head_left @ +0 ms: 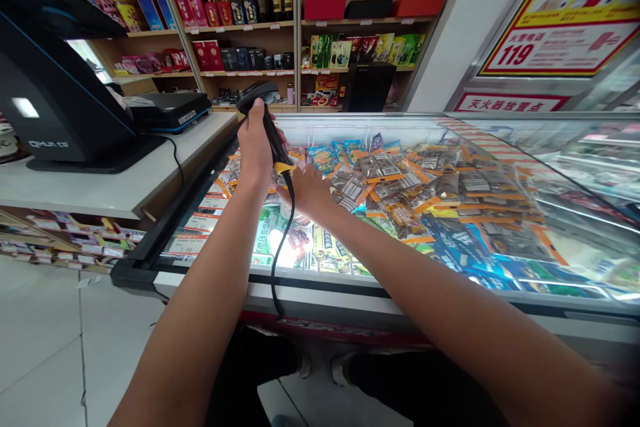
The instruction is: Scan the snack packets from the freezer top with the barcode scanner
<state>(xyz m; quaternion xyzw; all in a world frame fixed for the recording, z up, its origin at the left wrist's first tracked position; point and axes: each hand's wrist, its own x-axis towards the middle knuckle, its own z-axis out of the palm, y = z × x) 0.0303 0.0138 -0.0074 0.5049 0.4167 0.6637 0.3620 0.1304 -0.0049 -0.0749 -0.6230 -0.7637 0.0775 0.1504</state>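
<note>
My left hand [256, 147] is closed around the black and yellow handle of a barcode scanner [273, 137], held upright with its head tilted above my fingers. A black cable [284, 240] hangs from the handle's lower end. Just right of the handle, my right hand [313, 190] is low over the snack packs, thumb apart from the fingers. Its fingertips are partly hidden, and whether they touch a pack is unclear. Clear packs with orange edges [395, 170] lie heaped to its right. Blue snack packs [323, 159] lie beyond it.
A glass-topped chest freezer [320, 290] spans the front. At left, a white counter [115, 177] holds a black checkout terminal [60, 100] and a black flat device [167, 110]. Behind stand stocked wooden shelves [240, 27]. Price cards [193, 233] line the freezer's left side.
</note>
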